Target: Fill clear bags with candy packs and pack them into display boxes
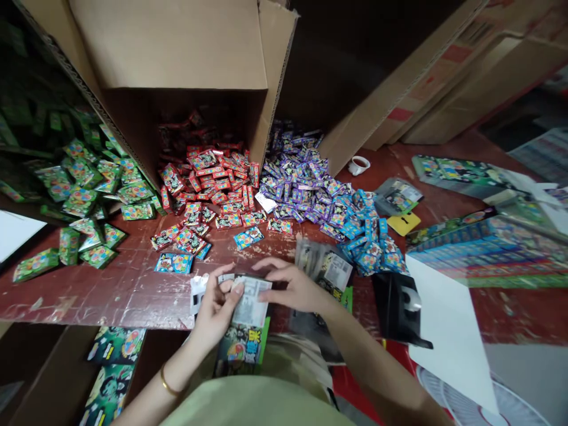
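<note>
My left hand (218, 302) is closed on the left edge of a printed plastic pack (242, 344), with its thumb over the pale label. The pack is black and green, with a whitish label panel at its top, and tilts over the table's front edge. My right hand (290, 288) is at the pack's upper right corner, thumb on the label side and fingers curved past the top edge. Just right of it lie several similar flat packs (337, 269). Blue candy packets (174, 262) and red candy packets (191, 239) lie beyond my left hand.
Cardboard boxes (177, 47) on their sides spill green packets (82, 201), red packets (217, 177) and purple packets (302, 171). A blue heap (370, 236), white cup (358, 165), yellow tag (403, 222), black holder (399, 307) and white sheet (448, 319) are on the right.
</note>
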### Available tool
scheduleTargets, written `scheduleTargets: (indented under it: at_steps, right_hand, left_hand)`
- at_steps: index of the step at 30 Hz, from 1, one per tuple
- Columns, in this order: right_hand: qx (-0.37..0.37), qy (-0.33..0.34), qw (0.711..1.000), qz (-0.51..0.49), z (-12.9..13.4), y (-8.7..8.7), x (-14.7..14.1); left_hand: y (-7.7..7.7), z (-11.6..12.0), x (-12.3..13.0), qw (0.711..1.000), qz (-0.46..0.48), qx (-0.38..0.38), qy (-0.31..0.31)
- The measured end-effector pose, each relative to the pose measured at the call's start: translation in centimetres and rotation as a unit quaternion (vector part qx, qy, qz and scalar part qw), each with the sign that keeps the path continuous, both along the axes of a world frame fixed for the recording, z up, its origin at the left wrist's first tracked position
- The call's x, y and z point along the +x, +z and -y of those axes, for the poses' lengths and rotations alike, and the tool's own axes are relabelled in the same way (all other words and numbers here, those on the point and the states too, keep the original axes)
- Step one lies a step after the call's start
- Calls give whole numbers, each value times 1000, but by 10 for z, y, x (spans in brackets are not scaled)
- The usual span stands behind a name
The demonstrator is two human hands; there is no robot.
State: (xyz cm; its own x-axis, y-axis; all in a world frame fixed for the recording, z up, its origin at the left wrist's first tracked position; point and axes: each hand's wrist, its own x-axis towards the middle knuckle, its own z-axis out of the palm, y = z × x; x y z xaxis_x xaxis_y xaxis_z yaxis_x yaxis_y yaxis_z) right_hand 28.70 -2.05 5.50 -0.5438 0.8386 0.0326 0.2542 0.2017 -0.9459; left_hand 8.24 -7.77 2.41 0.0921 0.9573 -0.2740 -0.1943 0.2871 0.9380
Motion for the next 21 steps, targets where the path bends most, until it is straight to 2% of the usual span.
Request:
scheduleTargets:
  at_steps: [2, 4, 6, 8, 11, 13, 15, 18, 21]
  right_hand:
    - [36, -4, 999, 40, -10, -8, 3]
    - [68, -86, 989, 99, -35, -18, 10]
    - [74, -175, 968, 166, -67, -30, 18]
    - [63, -211, 948, 230, -95, -43, 24]
    - [32, -195, 937, 288, -119, -57, 25]
    - [7, -166, 938, 305, -121, -62, 23]
    - [-13, -139, 942, 305, -116, -63, 23]
    - [-31, -108, 952, 285, -105, -55, 29]
    - [-60, -77, 982, 164, -95, -35, 36]
  left_hand:
    - [-3, 0, -5, 999, -33, 27, -12]
    - [-5, -2, -9, 995, -74, 52, -37]
    - [-3, -5, -14, 989, -109, 72, -73]
    - [1, -10, -18, 980, -137, 83, -118]
    - [8, -16, -22, 970, -154, 91, -164]
    - [8, -19, -20, 977, -122, 98, -145]
    - [5, -19, -16, 988, -76, 92, -95]
    - [-2, -17, -10, 996, -42, 67, -40]
    - [-5, -18, -5, 996, -54, 62, -38]
